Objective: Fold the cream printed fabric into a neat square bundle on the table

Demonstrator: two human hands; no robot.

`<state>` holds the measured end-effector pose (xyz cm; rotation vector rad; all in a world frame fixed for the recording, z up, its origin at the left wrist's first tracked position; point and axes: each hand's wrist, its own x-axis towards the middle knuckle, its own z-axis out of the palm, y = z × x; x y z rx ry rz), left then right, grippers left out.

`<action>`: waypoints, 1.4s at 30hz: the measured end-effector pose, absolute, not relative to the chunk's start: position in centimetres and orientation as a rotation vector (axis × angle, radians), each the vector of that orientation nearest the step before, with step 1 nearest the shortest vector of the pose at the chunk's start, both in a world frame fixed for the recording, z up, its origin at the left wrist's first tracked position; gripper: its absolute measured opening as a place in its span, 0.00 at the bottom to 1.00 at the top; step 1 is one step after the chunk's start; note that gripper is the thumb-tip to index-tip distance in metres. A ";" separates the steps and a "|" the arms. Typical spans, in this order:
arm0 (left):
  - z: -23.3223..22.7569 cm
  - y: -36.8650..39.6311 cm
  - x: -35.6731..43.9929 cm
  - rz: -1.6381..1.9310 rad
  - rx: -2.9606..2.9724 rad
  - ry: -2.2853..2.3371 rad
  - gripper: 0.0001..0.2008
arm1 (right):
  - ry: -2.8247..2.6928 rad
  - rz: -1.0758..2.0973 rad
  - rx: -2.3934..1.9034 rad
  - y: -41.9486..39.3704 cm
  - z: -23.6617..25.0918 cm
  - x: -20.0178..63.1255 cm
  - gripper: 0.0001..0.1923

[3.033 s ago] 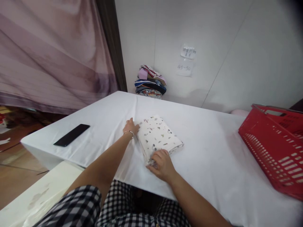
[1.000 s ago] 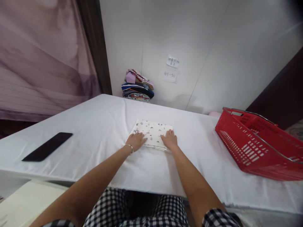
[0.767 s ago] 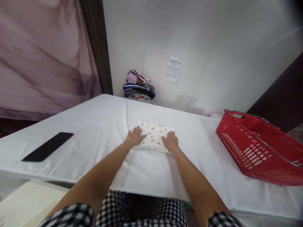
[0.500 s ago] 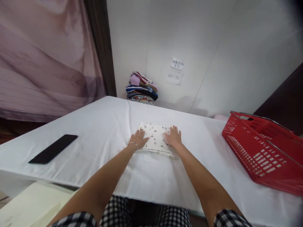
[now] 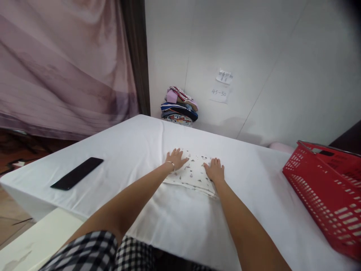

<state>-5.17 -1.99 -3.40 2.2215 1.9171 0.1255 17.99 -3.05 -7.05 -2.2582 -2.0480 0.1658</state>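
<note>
A folded white cloth with a small dark print (image 5: pixel 193 175) lies flat on the white-covered table (image 5: pixel 135 150). My left hand (image 5: pixel 177 159), a bracelet at its wrist, rests palm down on the cloth's left part with the fingers spread. On the right edge of the cloth lies my right hand (image 5: pixel 216 170), also flat, its fingers pointing away from me. Neither hand grips anything. Layered edges of the cloth show along its near side. What kind of item the cloth is, I cannot tell.
A red plastic basket (image 5: pixel 318 188) stands at the table's right. To the left lies a flat black slab (image 5: pixel 77 173). Several folded clothes (image 5: pixel 179 107) are stacked at the far edge by the wall, below paper notes (image 5: pixel 220 94). A pale box-like surface (image 5: pixel 42 241) sits at lower left.
The camera view has turned slightly left, so everything appears shifted right. My left hand has slid a little farther up the cloth; my right hand stays on its right edge.
</note>
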 end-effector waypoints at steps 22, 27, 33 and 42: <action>-6.3 0.5 -4.7 0.162 2.176 1.955 0.36 | -2.304 0.133 -1.947 -2.9 -4.9 14.2 0.37; -6.9 0.7 -4.8 0.150 2.180 1.961 0.35 | -2.348 0.288 -1.948 -3.0 -6.4 12.9 0.37; -5.8 0.9 -4.6 0.100 2.166 1.960 0.35 | -2.351 0.295 -1.932 -3.1 -6.2 13.2 0.37; -5.5 -3.2 -3.6 0.084 2.403 1.764 0.35 | -2.326 0.308 -1.938 -3.1 -6.4 13.2 0.37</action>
